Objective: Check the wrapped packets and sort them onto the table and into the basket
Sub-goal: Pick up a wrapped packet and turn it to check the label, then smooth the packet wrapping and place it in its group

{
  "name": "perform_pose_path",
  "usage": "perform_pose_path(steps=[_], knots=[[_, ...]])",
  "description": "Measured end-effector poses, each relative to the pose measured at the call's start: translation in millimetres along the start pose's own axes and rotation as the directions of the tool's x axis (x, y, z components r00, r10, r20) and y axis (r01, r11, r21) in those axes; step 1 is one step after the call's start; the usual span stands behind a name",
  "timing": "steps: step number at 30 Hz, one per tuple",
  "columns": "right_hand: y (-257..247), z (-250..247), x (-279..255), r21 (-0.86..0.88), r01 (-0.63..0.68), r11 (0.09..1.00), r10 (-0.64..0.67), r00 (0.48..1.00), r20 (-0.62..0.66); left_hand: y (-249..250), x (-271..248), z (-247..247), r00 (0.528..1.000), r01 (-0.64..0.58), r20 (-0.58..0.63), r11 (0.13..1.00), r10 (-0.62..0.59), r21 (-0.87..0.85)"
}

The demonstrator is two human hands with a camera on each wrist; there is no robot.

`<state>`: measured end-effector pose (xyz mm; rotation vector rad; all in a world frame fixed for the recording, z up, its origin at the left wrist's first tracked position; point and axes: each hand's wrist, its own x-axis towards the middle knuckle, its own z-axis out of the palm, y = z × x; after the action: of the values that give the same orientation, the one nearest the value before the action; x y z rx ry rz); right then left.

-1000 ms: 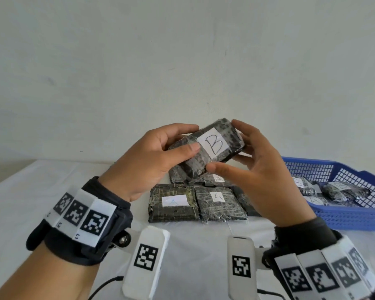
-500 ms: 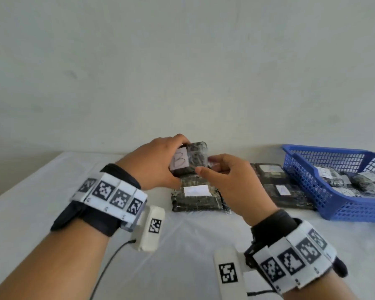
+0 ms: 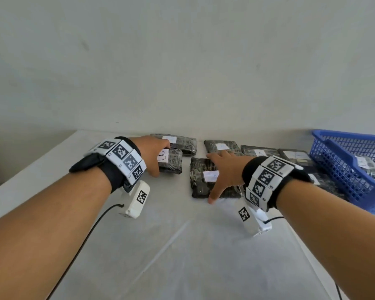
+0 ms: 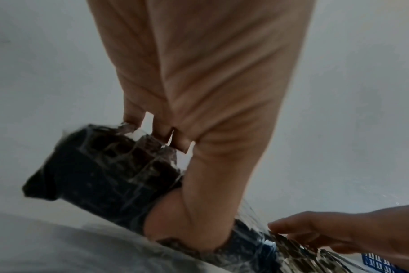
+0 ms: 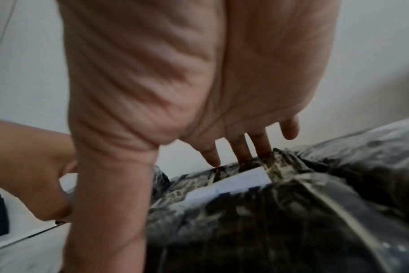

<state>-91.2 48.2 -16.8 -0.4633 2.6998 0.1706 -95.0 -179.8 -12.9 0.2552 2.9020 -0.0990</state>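
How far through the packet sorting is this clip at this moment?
Partly done, it seems. Done: several labelled packets lie flat in rows on the table, and a few more sit in the blue basket. In hand: the left hand grips the B packet at the table surface beside another packet; the right hand rests open on the nearest packet. How many remain unchecked cannot be told.

Basket [image 3: 342, 167] cropped at right edge
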Motion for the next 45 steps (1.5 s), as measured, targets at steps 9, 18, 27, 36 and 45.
perform_pose_path(steps=[9, 18, 27, 36, 45], knots=[[6, -7, 2, 0.112, 0.079, 0.991, -0.054, 0.976, -0.213, 0, 10, 6, 0.999, 0.03, 0.031, 0.999, -0.029, -0.024], [59, -43, -26, 0.44, 0.046, 0.897, 0.146, 0.909, -0.391, 60, 21, 4, 0.984, -0.177, 0.005, 0.972, 0.18, -0.152], [83, -18, -43, 0.419, 0.009, 0.908, 0.177, 0.898, -0.404, 108, 25, 9, 0.969, -0.231, -0.145, 0.942, 0.2, -0.245], [75, 2, -84, 0.3, 0.082, 0.95, 0.061, 0.897, -0.439, 98, -24, 2, 0.931, -0.295, -0.364, 0.546, -0.019, -0.784], [66, 14, -159, 0.579, 0.399, 0.711, 0.125, 0.739, -0.662, 159, -71, 4, 0.902, -0.41, -0.406, 0.004, -0.146, -0.912]])
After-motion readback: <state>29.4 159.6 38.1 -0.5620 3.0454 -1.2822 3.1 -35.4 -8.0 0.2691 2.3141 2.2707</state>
